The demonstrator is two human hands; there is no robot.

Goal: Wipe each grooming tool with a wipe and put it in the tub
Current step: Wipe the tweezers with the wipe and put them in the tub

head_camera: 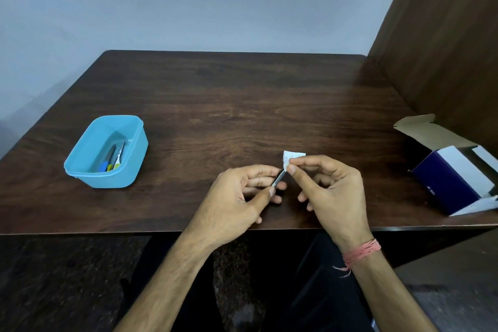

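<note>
My left hand (pixel 242 194) pinches a thin metal grooming tool (pixel 278 178) between thumb and fingers, just above the table near its front edge. My right hand (pixel 328 188) pinches a small white wipe (pixel 292 157) around the tool's upper tip. The two hands meet at that tip. A light blue plastic tub (pixel 80 167) stands at the left of the table, a good way from both hands. Inside it lie several small tools (pixel 114 159) with blue, yellow and green handles.
An open purple and white cardboard box (pixel 452 180) lies at the table's right edge, its flap raised. A brown wooden panel (pixel 444 48) rises along the right side. The dark wooden table (pixel 229 105) meets a grey wall behind.
</note>
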